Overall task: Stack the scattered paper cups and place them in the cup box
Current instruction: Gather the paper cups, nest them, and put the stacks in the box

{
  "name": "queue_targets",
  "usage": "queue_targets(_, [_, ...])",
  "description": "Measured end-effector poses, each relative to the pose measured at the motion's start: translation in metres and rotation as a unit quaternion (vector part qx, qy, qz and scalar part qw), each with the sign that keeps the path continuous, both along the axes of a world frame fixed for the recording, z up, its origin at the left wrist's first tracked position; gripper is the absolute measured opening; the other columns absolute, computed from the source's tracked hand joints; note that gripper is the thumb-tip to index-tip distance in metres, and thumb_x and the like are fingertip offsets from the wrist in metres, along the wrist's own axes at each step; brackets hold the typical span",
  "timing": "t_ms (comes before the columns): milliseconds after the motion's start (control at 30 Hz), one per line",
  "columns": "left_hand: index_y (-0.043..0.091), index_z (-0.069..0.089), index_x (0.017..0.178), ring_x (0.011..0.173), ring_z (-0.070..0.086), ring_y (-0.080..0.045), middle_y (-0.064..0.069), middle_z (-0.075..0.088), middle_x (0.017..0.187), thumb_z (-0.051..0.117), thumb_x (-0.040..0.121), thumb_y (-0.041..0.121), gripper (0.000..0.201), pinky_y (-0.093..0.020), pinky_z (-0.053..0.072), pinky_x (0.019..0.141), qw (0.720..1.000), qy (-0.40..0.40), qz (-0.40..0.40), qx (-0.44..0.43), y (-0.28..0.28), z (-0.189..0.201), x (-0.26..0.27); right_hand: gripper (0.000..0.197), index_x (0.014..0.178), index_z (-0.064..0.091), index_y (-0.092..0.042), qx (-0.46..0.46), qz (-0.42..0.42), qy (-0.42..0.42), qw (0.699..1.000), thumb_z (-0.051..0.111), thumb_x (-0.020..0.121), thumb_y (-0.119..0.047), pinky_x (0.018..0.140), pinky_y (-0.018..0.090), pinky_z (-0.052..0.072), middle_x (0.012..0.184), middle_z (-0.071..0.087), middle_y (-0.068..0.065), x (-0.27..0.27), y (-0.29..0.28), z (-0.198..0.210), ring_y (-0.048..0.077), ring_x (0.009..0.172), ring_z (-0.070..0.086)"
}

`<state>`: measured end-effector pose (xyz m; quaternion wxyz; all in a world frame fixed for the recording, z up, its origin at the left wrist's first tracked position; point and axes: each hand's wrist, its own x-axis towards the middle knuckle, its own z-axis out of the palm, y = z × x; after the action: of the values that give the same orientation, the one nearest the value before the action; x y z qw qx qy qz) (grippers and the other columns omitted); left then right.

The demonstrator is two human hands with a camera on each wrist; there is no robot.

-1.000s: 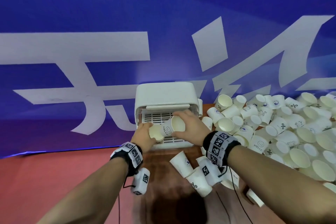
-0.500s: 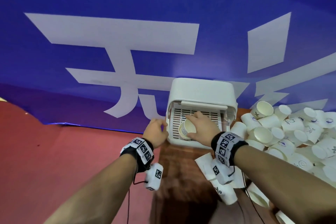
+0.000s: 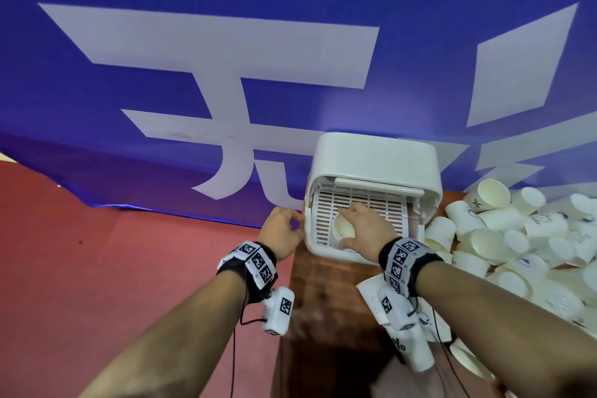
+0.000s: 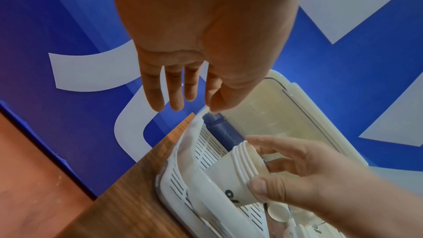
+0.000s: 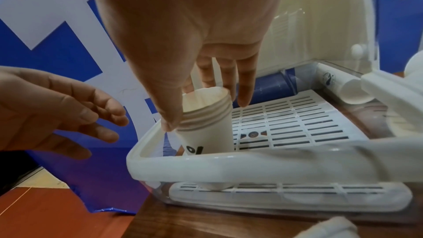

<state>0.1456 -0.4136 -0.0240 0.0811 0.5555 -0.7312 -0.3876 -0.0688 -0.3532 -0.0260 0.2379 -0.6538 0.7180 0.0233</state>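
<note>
Gripping a stack of paper cups (image 3: 343, 229) at its rim between thumb and curled fingers, the right hand (image 3: 366, 229) holds the stack tilted inside the cup box (image 3: 374, 155), with the stack base down on the slotted white tray (image 3: 381, 207) at the tray's 8 o'clock corner; the right wrist view shows about four nested rims and a printed "%" mark on the outer cup wall. The left hand (image 3: 281, 233) is an open grip with relaxed, spread fingers, holding nothing, positioned just beside the box's outer wall at 9 o'clock; whether it touches the wall cannot be told. The box stands at the far left corner of the wooden table (image 3: 323, 317), its left wall near the table edge, and its back close to the blue banner (image 3: 161, 42), which carries large white characters, only partly in view. The lid (image 4: 270, 115) is raised, leaving the front opening free; the tray surface from 12 to 4 o'clock of the stack is bare, with one single cup (image 5: 338, 86) lying on its side at the tray's far right corner. Loose cups (image 3: 517, 236) form a pile at 3 o'clock of the box, touching one another, some showing blue logos and "%" prints; finer text is unreadable. Red floor (image 3: 97, 268) lies beyond the table's left edge.
</note>
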Motion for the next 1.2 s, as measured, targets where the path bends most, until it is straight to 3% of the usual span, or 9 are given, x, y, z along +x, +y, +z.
queue_targets(200, [0.016, 0.065, 0.107, 0.092, 0.059, -0.019, -0.001, 0.048, 0.115, 0.065, 0.087, 0.020, 0.020, -0.025, 0.045, 0.086, 1.000, -0.015, -0.014, 0.004, 0.004, 0.002, -0.002, 0.076, 0.149, 0.034, -0.031, -0.004, -0.012, -0.017, 1.000, 0.067, 0.084, -0.053, 0.093, 0.041, 0.048, 0.141, 0.040, -0.002, 0.001, 0.001, -0.002, 0.022, 0.127, 0.043])
queue_targets(400, [0.015, 0.065, 0.110, 0.089, 0.057, -0.017, 0.000, 0.048, 0.116, 0.063, 0.088, 0.018, 0.023, -0.022, 0.041, 0.081, 1.000, -0.015, -0.022, -0.012, 0.008, 0.014, -0.002, 0.088, 0.153, 0.026, -0.025, 0.006, -0.041, -0.076, 0.996, 0.072, 0.082, -0.049, 0.109, 0.042, 0.039, 0.152, 0.032, 0.007, -0.001, 0.012, 0.010, 0.027, 0.135, 0.039])
queue_targets(567, [0.016, 0.063, 0.112, 0.098, 0.057, -0.020, -0.004, 0.051, 0.122, 0.062, 0.084, 0.013, 0.028, -0.029, 0.047, 0.087, 0.999, -0.007, -0.044, -0.016, 0.021, 0.036, -0.017, 0.083, 0.154, 0.026, -0.023, -0.025, -0.072, -0.089, 0.993, 0.068, 0.087, -0.046, 0.109, 0.035, 0.037, 0.148, 0.038, 0.008, -0.019, 0.037, 0.037, 0.026, 0.133, 0.042])
queue_targets(733, [0.018, 0.062, 0.112, 0.099, 0.058, -0.023, -0.004, 0.048, 0.122, 0.063, 0.082, 0.012, 0.031, -0.027, 0.045, 0.083, 0.997, -0.003, -0.074, -0.036, 0.050, 0.057, -0.047, 0.071, 0.153, 0.029, -0.023, -0.056, -0.099, -0.090, 0.989, 0.061, 0.092, -0.039, 0.111, 0.035, 0.035, 0.148, 0.041, 0.011, -0.043, 0.079, 0.060, 0.025, 0.136, 0.041])
queue_targets(833, [0.018, 0.063, 0.111, 0.101, 0.060, -0.025, -0.006, 0.050, 0.123, 0.063, 0.081, 0.012, 0.031, -0.033, 0.049, 0.088, 0.994, -0.001, -0.098, -0.041, 0.073, 0.065, -0.066, 0.070, 0.153, 0.029, -0.025, -0.068, -0.116, -0.095, 0.986, 0.062, 0.092, -0.037, 0.111, 0.033, 0.035, 0.148, 0.042, 0.010, -0.060, 0.112, 0.068, 0.024, 0.134, 0.042])
queue_targets(967, [0.018, 0.065, 0.111, 0.104, 0.059, -0.024, -0.006, 0.053, 0.125, 0.063, 0.083, 0.014, 0.028, -0.030, 0.048, 0.090, 0.991, -0.004, -0.122, -0.056, 0.110, 0.065, -0.096, 0.066, 0.150, 0.033, -0.026, -0.069, -0.149, -0.099, 0.981, 0.064, 0.092, -0.034, 0.102, 0.034, 0.041, 0.139, 0.048, 0.011, -0.087, 0.164, 0.077, 0.026, 0.125, 0.049])
queue_targets(1100, [0.013, 0.065, 0.114, 0.112, 0.056, -0.024, -0.008, 0.054, 0.126, 0.064, 0.084, 0.013, 0.031, -0.030, 0.044, 0.094, 0.986, -0.021, -0.156, -0.046, 0.152, 0.064, -0.128, 0.066, 0.150, 0.034, -0.021, -0.060, -0.183, -0.093, 0.977, 0.063, 0.092, -0.034, 0.107, 0.037, 0.038, 0.145, 0.044, 0.012, -0.117, 0.221, 0.079, 0.027, 0.131, 0.045])
queue_targets(1200, [0.013, 0.067, 0.108, 0.101, 0.059, -0.023, -0.003, 0.056, 0.114, 0.064, 0.085, 0.015, 0.024, -0.025, 0.042, 0.081, 0.987, -0.020, -0.155, -0.045, 0.187, 0.065, -0.149, 0.068, 0.151, 0.032, -0.022, -0.049, -0.198, -0.106, 0.973, 0.063, 0.092, -0.034, 0.107, 0.036, 0.037, 0.147, 0.042, 0.010, -0.138, 0.263, 0.077, 0.026, 0.132, 0.043])
